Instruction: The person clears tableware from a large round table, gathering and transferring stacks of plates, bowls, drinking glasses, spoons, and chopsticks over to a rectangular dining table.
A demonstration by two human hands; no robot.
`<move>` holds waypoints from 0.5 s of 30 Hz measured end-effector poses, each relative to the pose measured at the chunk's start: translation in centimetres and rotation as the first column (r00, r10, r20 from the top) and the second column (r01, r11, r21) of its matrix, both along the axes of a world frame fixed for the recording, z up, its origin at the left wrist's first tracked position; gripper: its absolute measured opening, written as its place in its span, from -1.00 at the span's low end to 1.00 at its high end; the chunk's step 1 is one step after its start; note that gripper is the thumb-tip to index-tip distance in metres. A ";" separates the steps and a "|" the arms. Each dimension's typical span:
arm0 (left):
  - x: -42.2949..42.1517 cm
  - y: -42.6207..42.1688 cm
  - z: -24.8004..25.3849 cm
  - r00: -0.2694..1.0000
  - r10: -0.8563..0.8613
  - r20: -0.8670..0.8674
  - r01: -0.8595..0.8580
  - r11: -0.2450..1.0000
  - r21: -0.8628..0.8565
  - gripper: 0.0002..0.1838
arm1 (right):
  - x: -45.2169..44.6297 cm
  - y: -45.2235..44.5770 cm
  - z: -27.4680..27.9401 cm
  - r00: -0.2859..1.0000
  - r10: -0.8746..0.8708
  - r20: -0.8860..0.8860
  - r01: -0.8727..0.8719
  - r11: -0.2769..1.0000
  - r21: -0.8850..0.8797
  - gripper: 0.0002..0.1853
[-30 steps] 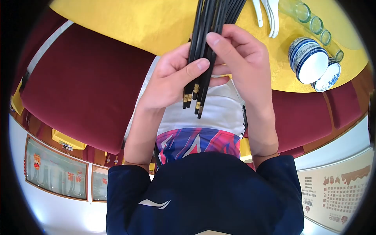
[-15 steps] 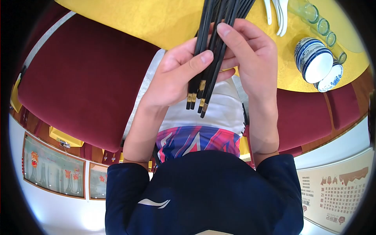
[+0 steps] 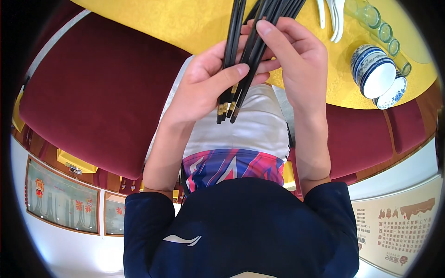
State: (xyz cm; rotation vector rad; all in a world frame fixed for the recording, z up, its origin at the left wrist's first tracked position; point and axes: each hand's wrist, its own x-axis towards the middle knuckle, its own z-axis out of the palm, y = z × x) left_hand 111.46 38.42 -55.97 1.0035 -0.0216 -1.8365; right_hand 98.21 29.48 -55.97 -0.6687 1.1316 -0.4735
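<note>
Several black chopsticks (image 3: 252, 51) with gold-banded ends pass through both hands, above my lap at the table's near edge. My left hand (image 3: 201, 85) is closed round part of the bunch, its thumb lying across the sticks. My right hand (image 3: 299, 62) grips the others, thumb on top and fingers behind. The two groups spread apart toward the top and come close together at the gold ends. More black chopsticks (image 3: 293, 10) show behind my right fingers; whether they are held or lie on the table I cannot tell.
On the yellow-covered table (image 3: 185, 28), white spoons (image 3: 337, 21), several green-tinted glasses (image 3: 385, 32), stacked blue-and-white bowls (image 3: 378, 78) and a patterned dish (image 3: 393, 95) stand to the right. Dark red chairs (image 3: 97, 92) flank me.
The gap between the two groups of chopsticks has widened at the top. The gold ends have moved slightly up in view, and the tableware appears a little further right.
</note>
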 end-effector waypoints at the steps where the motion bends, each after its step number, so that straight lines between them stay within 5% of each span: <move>1: 0.0 0.0 0.1 1.000 0.011 -0.006 -0.011 1.000 -0.005 -0.50 | 0.1 -0.1 0.0 1.000 0.003 0.004 -0.003 1.000 0.008 -0.84; 5: -0.1 -0.3 0.3 0.994 0.077 -0.081 -0.077 0.997 0.001 -0.47 | 0.3 -0.6 -0.2 0.999 -0.009 0.033 0.009 1.000 0.012 -0.83; 10: 0.0 -0.3 0.0 0.990 0.057 -0.126 -0.063 0.997 -0.040 -0.48 | 1.3 -2.5 0.7 0.980 0.056 -0.190 -0.050 0.998 0.036 -0.80; 15: -0.2 -0.2 -0.2 0.988 0.059 -0.146 -0.066 0.997 -0.041 -0.53 | 0.6 -2.7 -0.6 0.995 0.000 -0.099 -0.004 0.999 -0.037 -0.80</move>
